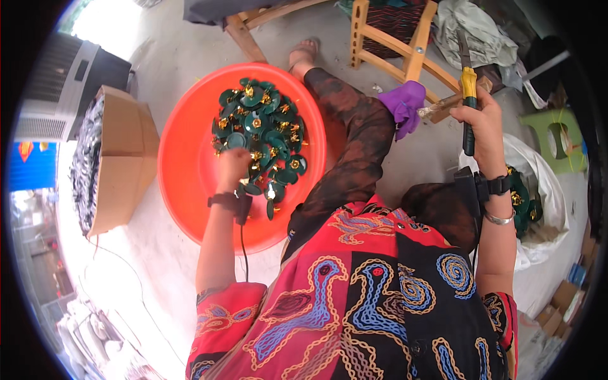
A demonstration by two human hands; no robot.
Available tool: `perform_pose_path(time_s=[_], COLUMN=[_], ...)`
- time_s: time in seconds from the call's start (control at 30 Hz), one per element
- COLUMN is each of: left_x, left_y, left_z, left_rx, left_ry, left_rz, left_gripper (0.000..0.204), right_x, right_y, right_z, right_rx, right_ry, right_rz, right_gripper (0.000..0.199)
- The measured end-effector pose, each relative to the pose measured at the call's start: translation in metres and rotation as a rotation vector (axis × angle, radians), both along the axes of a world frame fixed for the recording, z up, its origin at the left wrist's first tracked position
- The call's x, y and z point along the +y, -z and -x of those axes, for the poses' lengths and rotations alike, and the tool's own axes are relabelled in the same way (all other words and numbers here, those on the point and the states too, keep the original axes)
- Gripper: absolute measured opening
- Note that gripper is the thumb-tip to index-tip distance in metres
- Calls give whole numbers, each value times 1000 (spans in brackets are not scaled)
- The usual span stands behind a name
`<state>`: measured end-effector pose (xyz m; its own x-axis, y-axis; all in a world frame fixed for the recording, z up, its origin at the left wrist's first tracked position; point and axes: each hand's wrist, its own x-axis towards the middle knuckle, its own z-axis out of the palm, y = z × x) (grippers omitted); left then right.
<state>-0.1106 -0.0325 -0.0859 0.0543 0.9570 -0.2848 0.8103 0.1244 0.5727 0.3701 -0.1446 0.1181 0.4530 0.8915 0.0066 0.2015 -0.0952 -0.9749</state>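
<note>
In the red basin on my left lies a heap of dark green discs with gold-coloured metal fittings. My left hand is down at the left side of this heap, its fingers curled and partly hidden. A green disc lies right by its fingertips; whether they grip it I cannot tell. My right hand is raised at the right, closed round a hand tool with a yellow-and-black handle and a narrow grey metal end pointing away from me. Beside that hand, a wooden piece reaches toward a purple cloth.
A cardboard box with dark contents stands left of the basin. At right, a white sack holds more green discs, near a light green stool. A wooden chair is ahead. My leg stretches along the basin's right side.
</note>
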Motion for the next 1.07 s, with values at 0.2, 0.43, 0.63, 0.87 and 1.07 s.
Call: perform_pose_path(time_s=[0.2, 0.43, 0.63, 0.87, 1.07], left_x=[-76, -49, 21, 20, 22], left_y=[50, 82, -44, -133, -109], left_z=[-36, -59, -99, -266, -340], left_rx=[404, 440, -202, -1150, -1046], left_ry=[539, 582, 378, 239, 250], left_rz=[-111, -40, -62, 395, 422], left_gripper=[33, 15, 20, 26, 23], right_x=[9, 8, 0, 3, -3], right_y=[12, 14, 5, 1, 3], right_z=[8, 13, 6, 18, 15], right_rx=[-10, -55, -1, -54, -425], right_ry=[-72, 7, 72, 83, 77], right_rz=[86, 61, -23, -314, -268], right_gripper=[52, 46, 48, 59, 65])
